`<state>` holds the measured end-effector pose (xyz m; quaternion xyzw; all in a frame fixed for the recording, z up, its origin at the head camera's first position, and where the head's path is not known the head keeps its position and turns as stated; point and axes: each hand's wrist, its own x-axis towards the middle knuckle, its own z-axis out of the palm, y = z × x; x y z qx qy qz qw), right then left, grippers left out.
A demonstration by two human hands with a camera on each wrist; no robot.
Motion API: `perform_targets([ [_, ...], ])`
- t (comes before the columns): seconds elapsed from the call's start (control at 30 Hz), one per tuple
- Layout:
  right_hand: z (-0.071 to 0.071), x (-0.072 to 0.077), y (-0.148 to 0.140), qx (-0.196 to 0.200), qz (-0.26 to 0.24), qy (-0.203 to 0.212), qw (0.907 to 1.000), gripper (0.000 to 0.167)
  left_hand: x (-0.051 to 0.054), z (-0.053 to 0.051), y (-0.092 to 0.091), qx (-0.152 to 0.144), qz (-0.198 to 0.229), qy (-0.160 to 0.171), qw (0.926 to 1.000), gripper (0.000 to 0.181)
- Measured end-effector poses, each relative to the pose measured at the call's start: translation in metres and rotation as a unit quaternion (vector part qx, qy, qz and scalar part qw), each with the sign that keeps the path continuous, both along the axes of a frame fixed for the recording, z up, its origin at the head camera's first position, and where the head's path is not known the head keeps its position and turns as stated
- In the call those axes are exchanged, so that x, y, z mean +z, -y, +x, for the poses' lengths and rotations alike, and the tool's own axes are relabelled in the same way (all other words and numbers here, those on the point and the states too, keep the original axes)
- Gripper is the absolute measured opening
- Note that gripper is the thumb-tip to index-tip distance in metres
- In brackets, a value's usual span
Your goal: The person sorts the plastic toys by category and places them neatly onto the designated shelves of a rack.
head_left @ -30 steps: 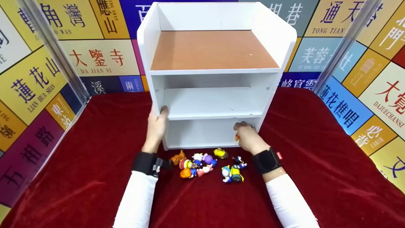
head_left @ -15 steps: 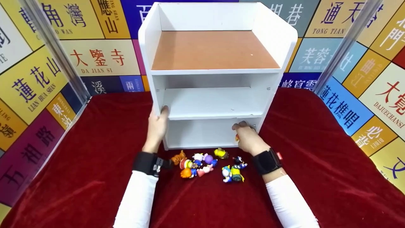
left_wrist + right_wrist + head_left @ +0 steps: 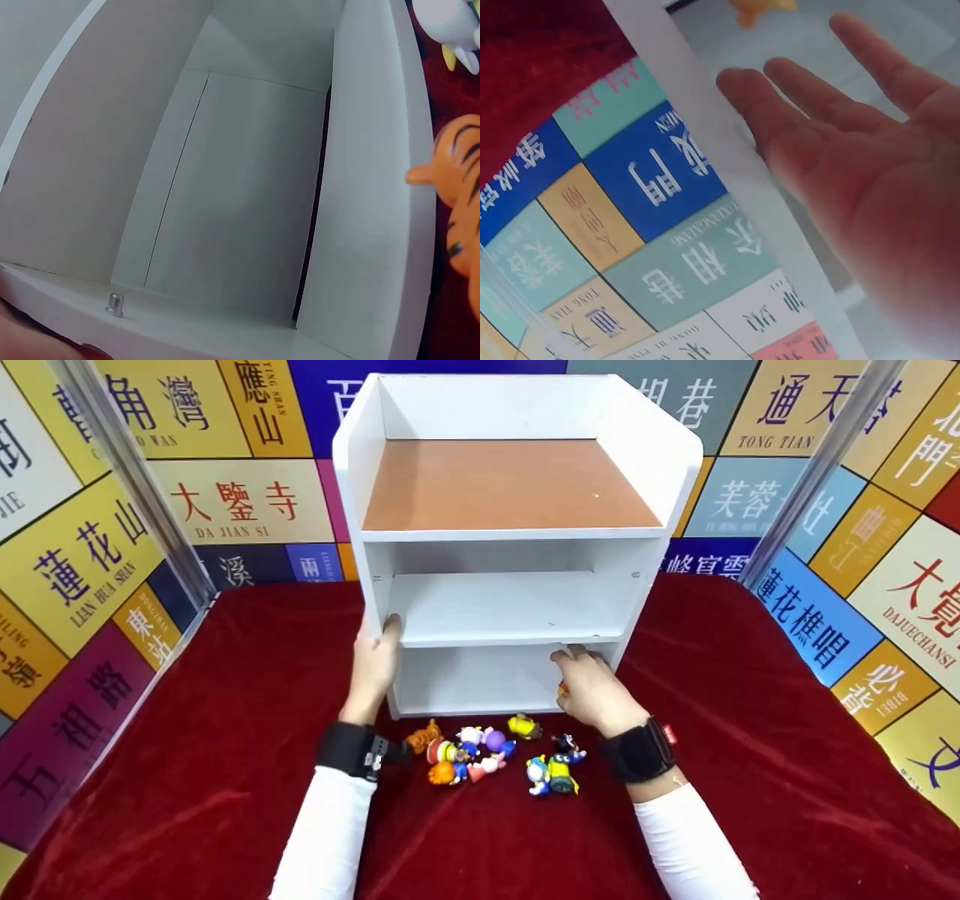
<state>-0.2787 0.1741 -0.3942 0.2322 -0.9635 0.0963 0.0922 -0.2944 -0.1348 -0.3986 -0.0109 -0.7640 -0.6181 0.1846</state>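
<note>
My left hand (image 3: pixel 375 660) grips the left side panel of a white shelf unit (image 3: pixel 510 532), the thumb on its front edge. In the left wrist view a bit of a finger (image 3: pixel 45 341) shows outside the panel. My right hand (image 3: pixel 596 682) reaches into the lower compartment near its right wall. Its fingers (image 3: pixel 817 90) look spread and fairly straight in the right wrist view. A small orange-yellow toy figure (image 3: pixel 761 9) stands apart from those fingertips; in the head view my hand mostly hides it.
Several toy figures lie on the red cloth (image 3: pixel 225 772) before the unit, among them a striped orange tiger (image 3: pixel 424 736), a yellow-and-brown one (image 3: pixel 524 726) and a yellow-green one (image 3: pixel 561 774). A metal peg (image 3: pixel 115 304) juts from the unit's inner side wall.
The head view has shifted slightly. My right hand and wrist have moved a little, still at the lower compartment; the left hand keeps its grip on the panel.
</note>
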Motion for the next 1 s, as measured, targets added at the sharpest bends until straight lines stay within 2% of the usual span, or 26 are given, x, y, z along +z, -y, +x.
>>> perform_targets([
  [0.3,0.014,0.011,0.016,0.005,-0.010,-0.046,0.9989,0.042,0.001,-0.002,0.000,-0.004,-0.001,-0.009,1.0000,0.064],
  [0.43,0.021,0.013,0.026,0.023,-0.024,-0.055,0.9979,0.038,0.001,-0.001,0.001,-0.006,-0.005,-0.002,1.0000,0.065],
  [0.67,0.036,0.009,0.049,0.093,-0.024,-0.045,0.9944,0.037,0.001,0.001,0.000,-0.002,-0.003,0.008,1.0000,0.065],
  [0.8,0.042,0.005,0.064,0.124,-0.010,-0.017,0.9921,0.039,0.001,0.000,0.000,-0.007,-0.001,0.001,1.0000,0.065],
  [1.0,0.047,-0.004,0.097,0.176,0.064,0.035,0.9817,0.040,0.000,0.000,0.000,-0.007,0.003,-0.008,0.9999,0.066],
])
